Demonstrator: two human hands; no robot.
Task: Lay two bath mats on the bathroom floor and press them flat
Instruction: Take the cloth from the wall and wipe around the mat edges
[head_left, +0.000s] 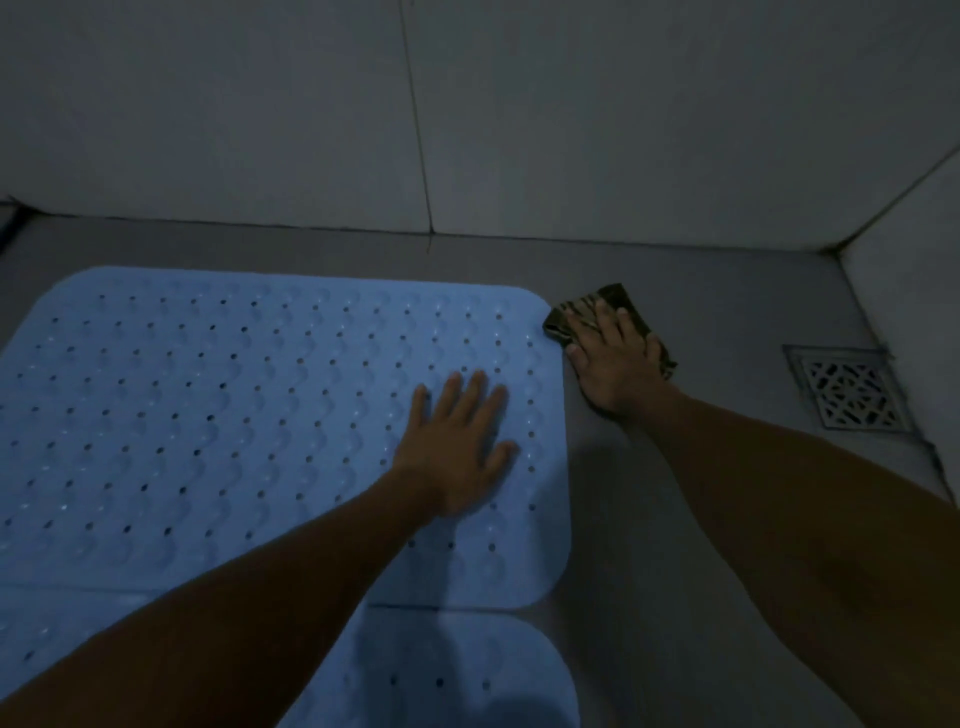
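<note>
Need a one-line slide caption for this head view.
Left hand presses far blue bath mat flat; right hand rests on a dark patterned cloth near the floor drain.

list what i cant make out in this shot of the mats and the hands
- Near mat, head view: cut off by the bottom edge and crossed by the left forearm, so its full extent is unseen.
- Far mat: its left side runs off the frame.
- Dark patterned cloth: mostly under the right hand; what it is stays unclear.
- Mat under the left hand: whether it lies flat there is hidden.
- Floor drain: dim light hides detail.
</note>
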